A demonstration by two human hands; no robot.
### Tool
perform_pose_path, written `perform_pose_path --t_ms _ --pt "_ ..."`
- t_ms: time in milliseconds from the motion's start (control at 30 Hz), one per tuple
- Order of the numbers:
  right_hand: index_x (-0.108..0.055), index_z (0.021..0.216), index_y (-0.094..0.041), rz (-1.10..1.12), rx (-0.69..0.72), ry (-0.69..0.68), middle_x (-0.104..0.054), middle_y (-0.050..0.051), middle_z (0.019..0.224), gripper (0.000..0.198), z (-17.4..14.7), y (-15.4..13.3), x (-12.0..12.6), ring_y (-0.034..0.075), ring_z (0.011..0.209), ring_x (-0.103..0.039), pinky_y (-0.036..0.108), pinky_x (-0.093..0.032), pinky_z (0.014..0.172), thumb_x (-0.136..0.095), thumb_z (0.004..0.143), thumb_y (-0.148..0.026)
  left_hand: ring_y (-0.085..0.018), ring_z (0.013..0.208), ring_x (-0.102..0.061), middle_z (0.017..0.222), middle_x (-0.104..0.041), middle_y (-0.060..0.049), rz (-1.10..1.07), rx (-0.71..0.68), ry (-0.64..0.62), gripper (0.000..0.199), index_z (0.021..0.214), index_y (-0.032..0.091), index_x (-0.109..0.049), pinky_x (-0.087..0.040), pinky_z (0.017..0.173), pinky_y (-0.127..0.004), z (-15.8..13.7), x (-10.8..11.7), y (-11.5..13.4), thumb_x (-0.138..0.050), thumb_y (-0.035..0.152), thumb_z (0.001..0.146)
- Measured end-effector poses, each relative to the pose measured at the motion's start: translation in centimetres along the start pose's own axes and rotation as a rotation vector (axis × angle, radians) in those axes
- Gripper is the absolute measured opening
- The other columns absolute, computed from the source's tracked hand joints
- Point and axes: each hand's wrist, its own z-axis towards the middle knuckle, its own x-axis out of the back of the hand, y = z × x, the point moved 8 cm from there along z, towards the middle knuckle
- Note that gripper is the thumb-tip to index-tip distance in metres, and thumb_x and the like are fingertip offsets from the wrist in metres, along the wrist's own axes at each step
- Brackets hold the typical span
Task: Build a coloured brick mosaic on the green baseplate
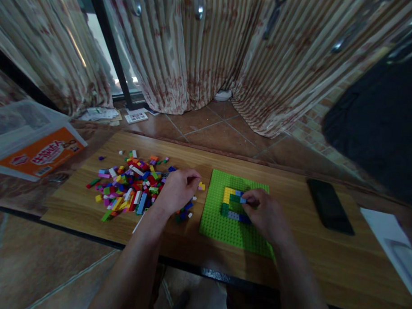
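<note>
My right hand [263, 213] reaches over the green baseplate [213, 213], its fingertips pinching a small blue brick [243, 200]. On the plate, yellow bricks [226, 194], green bricks [225, 209], grey bricks [233, 215] and blue ones form a rectangular outline, partly covered by my right hand. My left hand [179, 189] hovers between the plate and a pile of loose mixed bricks [134, 181], with thumb and fingers pressed together. Whether anything small sits in that pinch cannot be made out.
A clear plastic box [34, 121] with an orange label stands at the left. The wooden table [179, 147] carries a black phone [329, 206] and white paper [389, 228] on the right. Striped curtains [209, 51] hang behind, and a dark bag-like shape [379, 115] is at far right.
</note>
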Motion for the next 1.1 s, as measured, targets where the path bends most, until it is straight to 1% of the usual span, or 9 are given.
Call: perform_pose_path --t_ms 133,267,367,433,533,633,733,800,1100 --pt "-0.067 0.080 -0.018 -0.025 -0.013 -0.004 -0.066 0.003 0.077 0.013 0.0 0.2 0.0 0.016 0.067 -0.063 0.031 -0.050 0.066 -0.060 0.069 -0.016 -0.016 0.068 -0.067 0.071 -0.072 -0.002 -0.003 0.014 0.005 0.020 0.077 0.018 -0.070 -0.048 0.064 -0.024 0.0 0.0 0.0 -0.052 0.021 0.084" --pt "-0.068 0.087 -0.018 -0.054 0.015 -0.003 -0.066 0.004 0.083 0.017 -0.2 0.3 0.0 0.016 0.068 -0.063 0.032 -0.051 0.068 -0.060 0.071 -0.019 -0.016 0.067 -0.066 0.073 -0.073 -0.003 0.030 -0.002 0.006 0.020 0.078 0.017 -0.070 -0.046 0.063 -0.024 -0.1 0.1 0.2 -0.052 0.020 0.085" --pt "-0.070 0.086 -0.019 -0.095 0.040 0.008 -0.066 0.005 0.087 0.016 -0.3 0.2 0.0 0.017 0.070 -0.063 0.033 -0.050 0.068 -0.060 0.074 -0.022 -0.016 0.068 -0.065 0.073 -0.072 -0.003 0.060 -0.017 0.015 0.019 0.077 0.018 -0.070 -0.045 0.062 -0.024 -0.1 0.2 0.4 -0.053 0.019 0.084" --pt "-0.070 0.083 -0.020 -0.111 0.038 0.017 -0.066 0.004 0.085 0.014 -0.4 0.2 0.1 0.017 0.069 -0.062 0.033 -0.050 0.068 -0.060 0.074 -0.023 -0.016 0.067 -0.065 0.072 -0.072 -0.003 0.068 -0.018 0.015 0.020 0.076 0.018 -0.070 -0.045 0.061 -0.023 -0.1 0.2 0.4 -0.052 0.019 0.085" --pt "-0.071 0.082 -0.020 -0.080 0.001 0.017 -0.066 0.003 0.080 0.014 -0.4 0.2 0.3 0.016 0.065 -0.062 0.032 -0.050 0.066 -0.061 0.072 -0.024 -0.015 0.067 -0.065 0.072 -0.072 -0.003 0.080 -0.012 0.011 0.020 0.077 0.017 -0.070 -0.045 0.061 -0.023 -0.1 0.2 0.4 -0.052 0.019 0.085" --pt "-0.072 0.082 -0.021 -0.021 -0.071 0.021 -0.067 0.003 0.075 0.016 -0.3 0.6 0.5 0.017 0.065 -0.062 0.032 -0.050 0.064 -0.063 0.070 -0.026 -0.015 0.068 -0.065 0.073 -0.072 -0.003 0.094 -0.012 0.006 0.020 0.078 0.017 -0.071 -0.046 0.063 -0.024 -0.1 0.1 0.4 -0.052 0.018 0.086" --pt "-0.073 0.083 -0.020 0.031 -0.139 0.014 -0.070 0.004 0.075 0.018 -0.3 1.0 0.4 0.018 0.067 -0.065 0.032 -0.051 0.066 -0.065 0.068 -0.027 -0.015 0.069 -0.065 0.074 -0.073 -0.003 0.105 -0.007 0.003 0.021 0.080 0.016 -0.072 -0.047 0.064 -0.024 -0.1 0.1 0.4 -0.051 0.017 0.086" --pt "-0.073 0.083 -0.020 0.055 -0.160 0.002 -0.072 0.005 0.077 0.018 -0.3 1.2 0.3 0.019 0.069 -0.066 0.033 -0.051 0.067 -0.065 0.068 -0.026 -0.015 0.069 -0.065 0.074 -0.073 -0.003 0.104 0.000 -0.002 0.021 0.081 0.015 -0.072 -0.046 0.063 -0.024 -0.1 0.1 0.4 -0.051 0.016 0.086" --pt "-0.072 0.084 -0.019 0.006 -0.100 0.002 -0.072 0.005 0.078 0.019 -0.4 0.9 0.3 0.019 0.069 -0.066 0.034 -0.051 0.068 -0.062 0.071 -0.028 -0.014 0.067 -0.064 0.074 -0.072 -0.003 0.117 -0.006 0.006 0.021 0.080 0.015 -0.072 -0.044 0.062 -0.022 -0.1 0.2 0.4 -0.052 0.015 0.086"
